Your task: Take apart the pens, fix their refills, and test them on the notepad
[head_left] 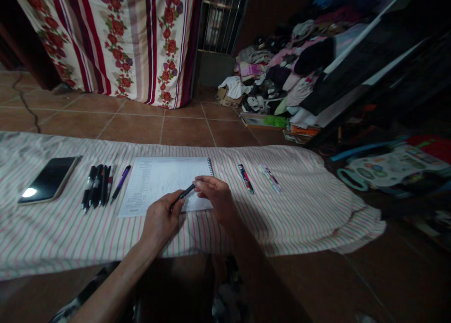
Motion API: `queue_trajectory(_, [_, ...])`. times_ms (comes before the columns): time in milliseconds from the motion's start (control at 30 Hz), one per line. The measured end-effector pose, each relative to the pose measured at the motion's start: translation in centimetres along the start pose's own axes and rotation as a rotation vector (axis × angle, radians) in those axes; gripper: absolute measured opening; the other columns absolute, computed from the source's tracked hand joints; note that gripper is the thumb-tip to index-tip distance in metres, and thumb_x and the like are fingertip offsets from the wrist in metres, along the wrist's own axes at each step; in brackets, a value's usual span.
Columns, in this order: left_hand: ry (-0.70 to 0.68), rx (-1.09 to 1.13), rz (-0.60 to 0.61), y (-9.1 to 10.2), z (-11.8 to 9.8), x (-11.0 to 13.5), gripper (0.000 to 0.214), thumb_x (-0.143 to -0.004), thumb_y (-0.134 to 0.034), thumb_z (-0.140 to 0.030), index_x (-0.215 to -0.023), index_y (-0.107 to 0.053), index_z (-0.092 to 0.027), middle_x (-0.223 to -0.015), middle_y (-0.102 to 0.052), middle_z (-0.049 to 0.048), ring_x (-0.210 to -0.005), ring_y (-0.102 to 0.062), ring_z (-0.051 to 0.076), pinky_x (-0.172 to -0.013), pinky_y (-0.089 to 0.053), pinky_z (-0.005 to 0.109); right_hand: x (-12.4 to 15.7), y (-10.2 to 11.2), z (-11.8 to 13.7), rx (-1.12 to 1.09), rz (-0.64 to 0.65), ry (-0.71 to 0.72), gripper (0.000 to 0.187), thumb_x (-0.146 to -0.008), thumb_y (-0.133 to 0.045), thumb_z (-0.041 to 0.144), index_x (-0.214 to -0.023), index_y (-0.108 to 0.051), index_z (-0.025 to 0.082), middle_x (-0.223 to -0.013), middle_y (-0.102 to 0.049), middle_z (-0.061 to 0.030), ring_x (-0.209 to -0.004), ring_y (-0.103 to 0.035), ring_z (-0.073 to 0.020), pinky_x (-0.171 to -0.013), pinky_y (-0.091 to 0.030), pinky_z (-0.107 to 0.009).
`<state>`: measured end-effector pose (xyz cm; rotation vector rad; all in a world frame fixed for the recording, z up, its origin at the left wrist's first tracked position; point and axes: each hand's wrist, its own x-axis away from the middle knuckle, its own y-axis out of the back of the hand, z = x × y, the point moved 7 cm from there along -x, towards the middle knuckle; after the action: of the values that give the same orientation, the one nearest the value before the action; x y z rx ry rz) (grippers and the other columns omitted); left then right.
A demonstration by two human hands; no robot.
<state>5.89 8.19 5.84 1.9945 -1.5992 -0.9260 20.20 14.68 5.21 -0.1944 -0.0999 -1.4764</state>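
A black pen (183,195) is held between both my hands over the lower edge of a spiral notebook (158,180). My left hand (162,217) is closed on the pen's lower end. My right hand (214,196) pinches its upper end with the fingertips. The notebook lies open on a pink-striped cloth (299,205) spread over the tiled floor.
Left of the notebook lie a purple pen (120,184), several black pens (97,187) and a dark phone (49,179). To its right are a red-blue pen (245,178) and a pale pen (270,178). A clothes pile (282,79) and a floral curtain (116,41) stand behind.
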Motion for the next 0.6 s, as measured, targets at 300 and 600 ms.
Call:
queue_trajectory(300, [-0.073, -0.066, -0.023, 0.8, -0.8, -0.2, 0.031, -0.086, -0.043, -0.027, -0.109, -0.064, -0.02, -0.084, -0.071, 0.0042, -0.075, -0.066, 0.018, -0.066, -0.049, 0.027, -0.2, -0.2, 0.1, -0.013, 0.02, 0.0, 0.028, -0.061, -0.07, 0.034, -0.079, -0.067, 0.014, -0.066, -0.066, -0.0023, -0.064, -0.064, -0.0138, -0.054, -0.052, -0.023])
queue_trajectory(600, [-0.121, -0.149, -0.025, 1.1, -0.6, -0.2, 0.032, -0.087, -0.042, -0.025, -0.11, -0.063, -0.019, -0.079, -0.068, 0.0036, -0.069, -0.064, 0.016, -0.06, -0.046, 0.025, -0.1, -0.6, -0.1, -0.046, 0.048, -0.028, 0.029, -0.059, -0.073, 0.035, -0.078, -0.068, 0.015, -0.068, -0.066, -0.002, -0.064, -0.064, -0.0133, -0.054, -0.053, -0.023])
